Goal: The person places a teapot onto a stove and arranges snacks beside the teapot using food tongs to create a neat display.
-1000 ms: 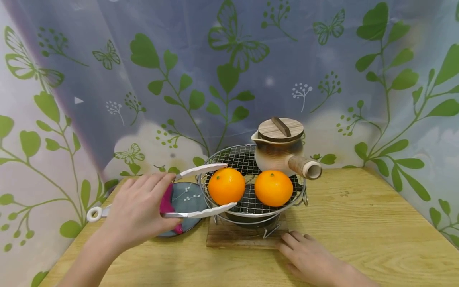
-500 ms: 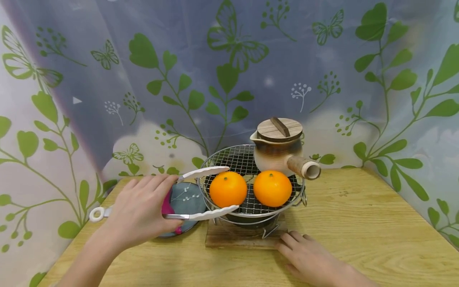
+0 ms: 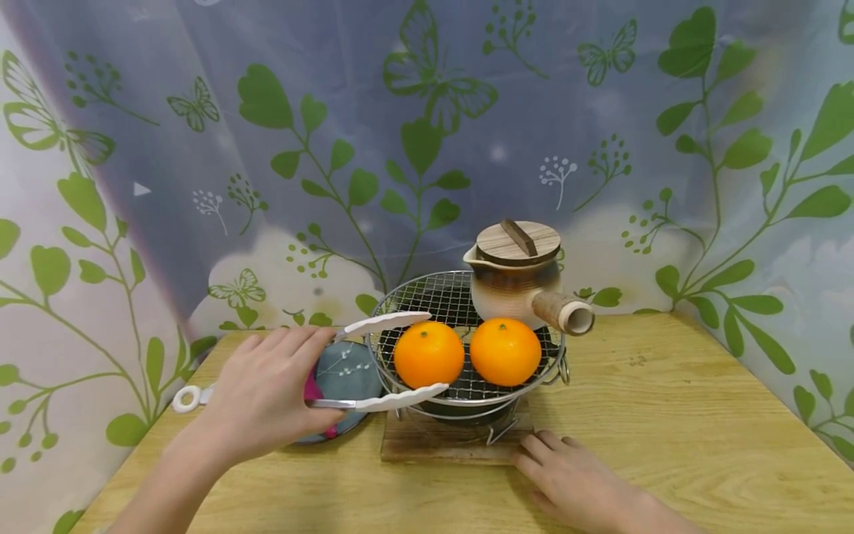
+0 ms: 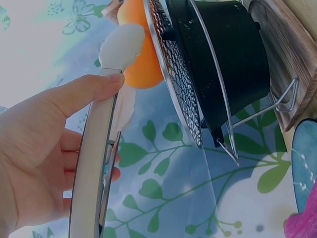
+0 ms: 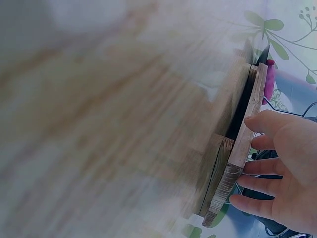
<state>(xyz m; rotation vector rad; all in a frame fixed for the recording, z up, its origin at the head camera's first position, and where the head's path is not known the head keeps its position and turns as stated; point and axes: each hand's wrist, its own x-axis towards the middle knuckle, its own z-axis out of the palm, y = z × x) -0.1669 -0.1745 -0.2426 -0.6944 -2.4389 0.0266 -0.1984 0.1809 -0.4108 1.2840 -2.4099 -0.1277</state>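
Left hand (image 3: 267, 389) has its fingers curled round the tongs (image 3: 400, 400), white tips spread apart to either side of the left orange (image 3: 429, 354), contact unclear. That orange sits on the wire rack (image 3: 437, 293) just beside the right orange (image 3: 505, 352), lidded pot (image 3: 514, 289) behind. Right hand (image 3: 570, 478), fingers relaxed and gripping nothing, touches the wooden board (image 3: 440, 445) on the bench (image 3: 667, 386).

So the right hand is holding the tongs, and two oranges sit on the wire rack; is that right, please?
Not quite: the head view shows the left hand holding the tongs; the two oranges do sit on the wire rack.
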